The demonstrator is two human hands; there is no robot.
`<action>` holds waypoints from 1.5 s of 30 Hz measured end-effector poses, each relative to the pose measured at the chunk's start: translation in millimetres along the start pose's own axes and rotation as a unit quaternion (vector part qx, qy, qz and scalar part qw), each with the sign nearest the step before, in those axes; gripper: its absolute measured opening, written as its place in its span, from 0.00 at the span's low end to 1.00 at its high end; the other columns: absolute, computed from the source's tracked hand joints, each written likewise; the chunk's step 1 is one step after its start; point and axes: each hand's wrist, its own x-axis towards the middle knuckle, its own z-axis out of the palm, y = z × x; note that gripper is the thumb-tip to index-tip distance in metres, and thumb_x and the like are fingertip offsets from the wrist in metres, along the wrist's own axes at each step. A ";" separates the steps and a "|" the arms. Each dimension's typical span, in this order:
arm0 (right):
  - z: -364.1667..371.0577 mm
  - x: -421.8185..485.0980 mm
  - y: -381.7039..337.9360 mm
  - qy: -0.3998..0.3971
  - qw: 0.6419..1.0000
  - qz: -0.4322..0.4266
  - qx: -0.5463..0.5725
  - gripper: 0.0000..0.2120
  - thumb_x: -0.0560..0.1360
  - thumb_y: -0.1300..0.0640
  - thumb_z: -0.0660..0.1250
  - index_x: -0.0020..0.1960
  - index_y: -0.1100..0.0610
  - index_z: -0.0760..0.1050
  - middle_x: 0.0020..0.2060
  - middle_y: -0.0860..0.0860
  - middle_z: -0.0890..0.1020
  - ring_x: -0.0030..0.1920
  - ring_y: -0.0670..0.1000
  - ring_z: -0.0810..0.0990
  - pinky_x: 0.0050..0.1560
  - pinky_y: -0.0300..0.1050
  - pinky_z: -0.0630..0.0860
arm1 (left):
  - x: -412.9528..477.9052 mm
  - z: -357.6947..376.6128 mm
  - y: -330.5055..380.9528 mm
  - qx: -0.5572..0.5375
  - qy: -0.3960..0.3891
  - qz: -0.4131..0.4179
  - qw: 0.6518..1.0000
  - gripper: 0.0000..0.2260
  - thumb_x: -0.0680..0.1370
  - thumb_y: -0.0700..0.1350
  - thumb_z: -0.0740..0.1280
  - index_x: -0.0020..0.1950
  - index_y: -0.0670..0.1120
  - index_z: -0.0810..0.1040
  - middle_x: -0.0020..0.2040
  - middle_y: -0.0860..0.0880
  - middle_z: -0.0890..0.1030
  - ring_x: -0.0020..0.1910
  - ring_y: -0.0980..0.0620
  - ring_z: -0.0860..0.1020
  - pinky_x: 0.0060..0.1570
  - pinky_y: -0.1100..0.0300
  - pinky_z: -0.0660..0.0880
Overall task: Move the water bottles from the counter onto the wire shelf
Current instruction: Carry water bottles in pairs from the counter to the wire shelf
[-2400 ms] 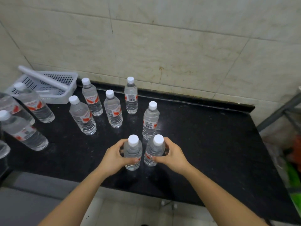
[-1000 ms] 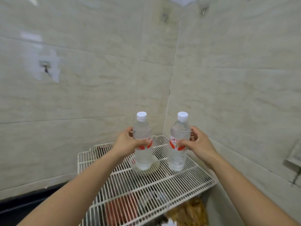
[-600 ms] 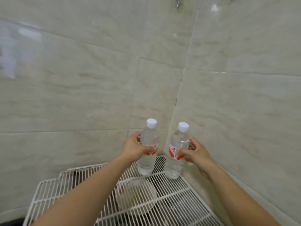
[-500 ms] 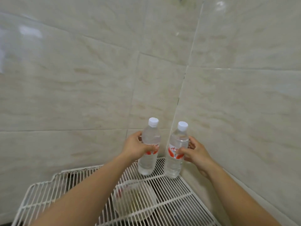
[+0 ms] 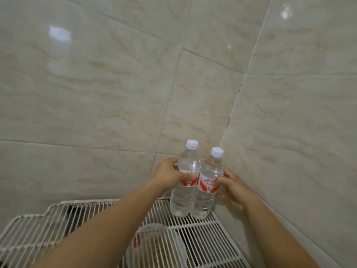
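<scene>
Your left hand [image 5: 170, 176] is wrapped around the left bottle [image 5: 186, 180], and your right hand [image 5: 232, 187] grips the right bottle [image 5: 208, 184]. Both stand upright, touching, in the wire shelf's [image 5: 202, 227] back corner.

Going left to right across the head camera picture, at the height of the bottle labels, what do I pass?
Back wall → left hand → left bottle → right bottle → right hand → side wall.

The left bottle [image 5: 189, 165] and right bottle [image 5: 212, 172] wear red-and-white labels right where the left hand [image 5: 167, 176] and right hand [image 5: 232, 187] grip; the small red script is unreadable.
</scene>
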 end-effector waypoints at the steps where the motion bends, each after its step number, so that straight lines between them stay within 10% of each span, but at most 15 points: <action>1: -0.6 2.2 1.5 -0.011 1.000 0.005 0.007 0.26 0.68 0.67 0.64 0.61 0.46 0.77 0.55 0.54 0.84 0.58 0.59 0.80 0.60 0.62 0.76 | 2.2 0.2 -1.2 0.003 0.000 0.004 1.000 0.27 0.63 0.44 0.80 0.60 0.50 0.77 0.48 0.53 0.82 0.47 0.55 0.80 0.47 0.56 0.79; 32: 9.2 11.1 18.8 0.007 0.998 0.015 0.061 0.32 0.59 0.72 0.72 0.61 0.57 0.76 0.51 0.57 0.86 0.53 0.59 0.84 0.51 0.53 0.79 | -10.1 15.1 -5.4 0.138 0.002 0.055 0.989 0.29 0.69 0.48 0.76 0.68 0.52 0.72 0.59 0.52 0.81 0.56 0.53 0.79 0.52 0.61 0.74; 45: 17.7 -31.3 7.4 0.187 0.982 -0.028 -0.030 0.34 0.65 0.66 0.77 0.68 0.59 0.70 0.59 0.53 0.79 0.54 0.50 0.79 0.52 0.45 0.75 | -46.1 12.5 -0.7 0.127 0.048 0.026 0.990 0.29 0.75 0.45 0.70 0.74 0.47 0.64 0.70 0.47 0.72 0.68 0.47 0.72 0.61 0.57 0.70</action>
